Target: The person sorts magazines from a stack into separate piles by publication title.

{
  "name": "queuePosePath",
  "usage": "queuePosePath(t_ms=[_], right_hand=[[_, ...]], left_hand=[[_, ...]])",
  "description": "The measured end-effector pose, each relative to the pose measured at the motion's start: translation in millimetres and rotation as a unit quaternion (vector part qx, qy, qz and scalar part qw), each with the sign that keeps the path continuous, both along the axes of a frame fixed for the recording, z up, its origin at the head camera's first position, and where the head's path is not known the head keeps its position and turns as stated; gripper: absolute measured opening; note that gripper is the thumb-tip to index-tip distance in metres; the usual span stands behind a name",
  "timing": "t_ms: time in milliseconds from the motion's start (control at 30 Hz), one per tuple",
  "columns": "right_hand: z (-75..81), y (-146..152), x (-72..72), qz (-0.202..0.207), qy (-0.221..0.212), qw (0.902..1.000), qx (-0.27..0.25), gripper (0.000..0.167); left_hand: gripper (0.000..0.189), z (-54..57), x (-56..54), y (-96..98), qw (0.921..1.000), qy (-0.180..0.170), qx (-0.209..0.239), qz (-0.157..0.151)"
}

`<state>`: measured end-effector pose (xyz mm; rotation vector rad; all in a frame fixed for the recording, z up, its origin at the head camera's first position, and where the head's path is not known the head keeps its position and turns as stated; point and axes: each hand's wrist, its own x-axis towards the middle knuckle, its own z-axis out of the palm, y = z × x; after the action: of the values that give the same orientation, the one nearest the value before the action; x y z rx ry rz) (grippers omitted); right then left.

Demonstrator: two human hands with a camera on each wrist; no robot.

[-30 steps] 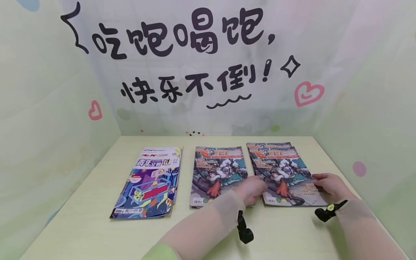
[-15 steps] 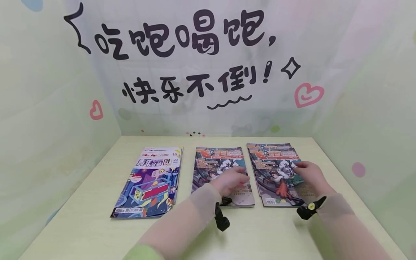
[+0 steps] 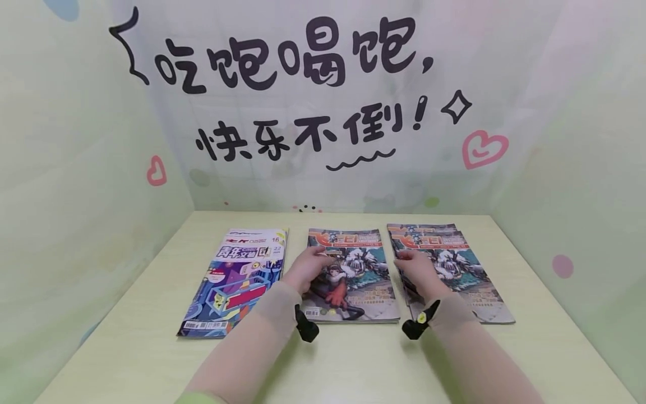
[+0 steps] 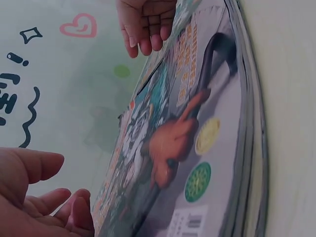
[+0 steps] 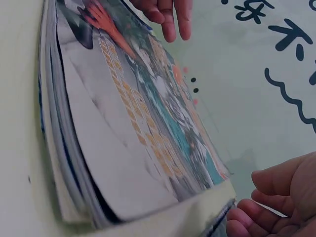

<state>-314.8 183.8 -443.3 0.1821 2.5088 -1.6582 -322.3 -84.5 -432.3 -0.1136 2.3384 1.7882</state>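
Note:
A stack of magazines (image 3: 370,294) with a comic-style cover lies in the middle of the table. My left hand (image 3: 307,270) is at its left edge, the fingers loosely bent and the thumb apart from them in the left wrist view. On the other side, my right hand (image 3: 419,272) is near the gap between this stack and the right-hand magazines (image 3: 479,280), over their left edge. Its thumb and fingers are also apart in the right wrist view, with nothing between them. Layered page edges (image 5: 61,123) show that the middle stack holds several magazines.
To the left lies another pile of magazines (image 3: 227,269) with a purple cover on top, fanned at its upper end. The pale table (image 3: 348,365) is bounded by a printed cloth wall (image 3: 282,185) behind and at both sides.
Both hands have moved left: the left one from over the middle stack to its left edge, the right one from the right stack's right side to its left side. The magazines look unmoved.

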Motion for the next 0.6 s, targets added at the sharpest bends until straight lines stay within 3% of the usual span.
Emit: queuePosePath(t_ms=[200,600], right_hand=[[-5.4,-22,-2.4,-0.009,-0.004,0.9998,0.014,0.048],[-17.6,-36,-9.1,-0.03,0.004,0.9982,0.052,0.046]], left_hand=[[0.049,-8.8,-5.1,-15.0,0.9968,-0.01,0.016,0.078],[0.059,-29.5,-8.1,-16.7,0.9932,-0.006,-0.015,0.115]])
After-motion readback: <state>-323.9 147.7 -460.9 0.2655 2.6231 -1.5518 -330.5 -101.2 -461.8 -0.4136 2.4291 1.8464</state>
